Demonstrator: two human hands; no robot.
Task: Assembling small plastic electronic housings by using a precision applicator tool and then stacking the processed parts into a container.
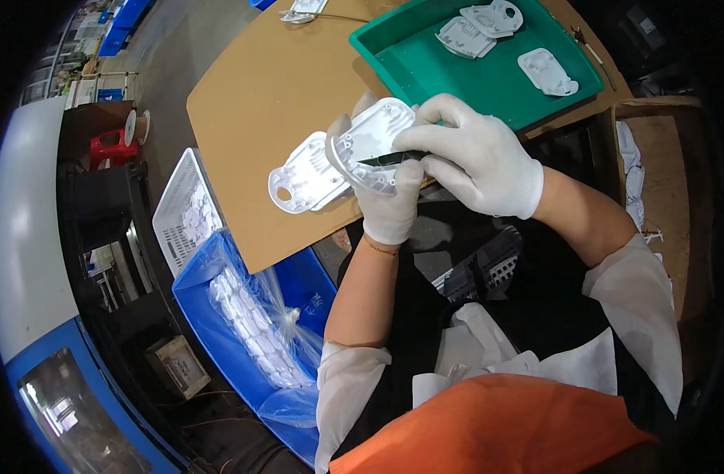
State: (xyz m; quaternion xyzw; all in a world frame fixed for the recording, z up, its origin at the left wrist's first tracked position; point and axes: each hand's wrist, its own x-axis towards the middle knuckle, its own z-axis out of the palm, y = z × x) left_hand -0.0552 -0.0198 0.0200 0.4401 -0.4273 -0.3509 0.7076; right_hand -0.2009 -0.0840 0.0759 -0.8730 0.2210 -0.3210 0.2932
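Note:
My left hand (389, 208), in a white glove, is closed around a white moulded plastic part (371, 134) and holds it tilted above the table. In my right hand (480, 158), also gloved, a knife with a dark pointed blade (384, 159) is pinched between thumb and fingers. The blade lies across the part near its lower rim; whether it touches the plastic I cannot tell. Just left of the held part, another white plastic part (305, 175) with an oval hole rests on the brown table (275, 95), seemingly on top of a similar piece.
A green tray (425, 87) with several white parts stands at the table's far right. Below the left edge are a blue bin (212, 296) with bagged white parts and a white basket (166, 225). An open cardboard box (666, 189) stands at right, a blue-and-white machine (30, 237) far left.

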